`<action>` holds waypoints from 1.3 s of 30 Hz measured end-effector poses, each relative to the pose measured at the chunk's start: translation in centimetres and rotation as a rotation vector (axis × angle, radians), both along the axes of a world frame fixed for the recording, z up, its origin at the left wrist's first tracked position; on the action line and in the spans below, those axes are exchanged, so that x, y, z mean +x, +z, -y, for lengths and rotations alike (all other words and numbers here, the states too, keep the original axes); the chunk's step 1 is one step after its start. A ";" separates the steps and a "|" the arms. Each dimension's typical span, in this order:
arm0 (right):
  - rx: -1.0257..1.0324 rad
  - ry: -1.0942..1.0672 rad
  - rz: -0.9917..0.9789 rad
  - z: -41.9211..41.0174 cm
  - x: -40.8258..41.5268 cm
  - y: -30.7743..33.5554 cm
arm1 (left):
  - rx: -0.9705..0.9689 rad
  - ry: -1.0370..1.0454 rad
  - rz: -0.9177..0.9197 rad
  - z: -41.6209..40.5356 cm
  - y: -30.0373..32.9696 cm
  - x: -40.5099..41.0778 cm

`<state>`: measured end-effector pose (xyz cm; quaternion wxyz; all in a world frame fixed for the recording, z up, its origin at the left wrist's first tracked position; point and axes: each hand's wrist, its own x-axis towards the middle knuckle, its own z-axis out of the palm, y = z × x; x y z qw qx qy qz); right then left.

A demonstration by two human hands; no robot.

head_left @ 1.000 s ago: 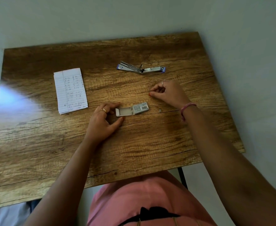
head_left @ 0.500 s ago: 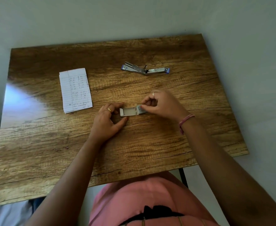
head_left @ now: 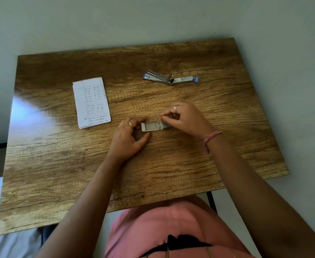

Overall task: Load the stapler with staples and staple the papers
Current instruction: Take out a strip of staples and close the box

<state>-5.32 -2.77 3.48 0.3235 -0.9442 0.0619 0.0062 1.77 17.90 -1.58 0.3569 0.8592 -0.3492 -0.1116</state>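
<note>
Staple box (head_left: 151, 126) sits mid-tabletop (head_left: 60, 164), tray slid out to the left. Left hand (head_left: 128, 139) grips the tray's left end, fingers behind it and thumb in front. Right hand (head_left: 186, 118) covers the box's right end; its fingertips pinch together at the tray edge, but what they pinch is too small to make out. Stapler (head_left: 170, 79) lies opened out near the far edge. Papers (head_left: 91, 103) stacked at left.
</note>
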 end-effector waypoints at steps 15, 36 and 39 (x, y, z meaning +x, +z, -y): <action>-0.116 0.037 -0.243 2.6 -1.6 0.0 | 0.040 -0.022 -0.035 -0.3 0.3 0.6; 0.000 0.002 -0.224 2.2 -1.4 0.2 | 0.031 -0.001 -0.039 -0.1 0.5 0.3; -0.023 0.034 -0.232 2.1 -1.2 0.2 | 0.040 0.002 -0.045 0.0 0.6 0.2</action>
